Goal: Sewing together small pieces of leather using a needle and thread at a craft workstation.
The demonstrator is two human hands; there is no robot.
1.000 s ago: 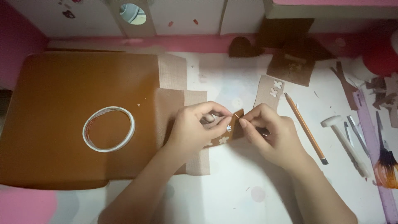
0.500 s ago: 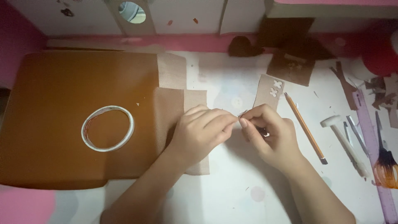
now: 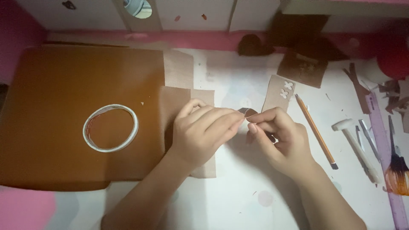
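Head view showed our brown sheet (image 3: 64, 106) bearing the tape ring (image 3: 110, 128). Our left hand (image 3: 204, 132) and right hand (image 3: 277, 142) met over the table (image 3: 238, 196), fingertips pinched shut on a small brown scrap (image 3: 248, 112). We judged pressing underway; steady pinching came next.

A pale, speckled tabletop (image 3: 238, 200) fills the view under dim, warm light. Along its far edge runs a pink ledge (image 3: 204, 39), and behind that stand off-white panels (image 3: 85, 8) split by upright seams. Pink shows at the left edge too (image 3: 17, 34).
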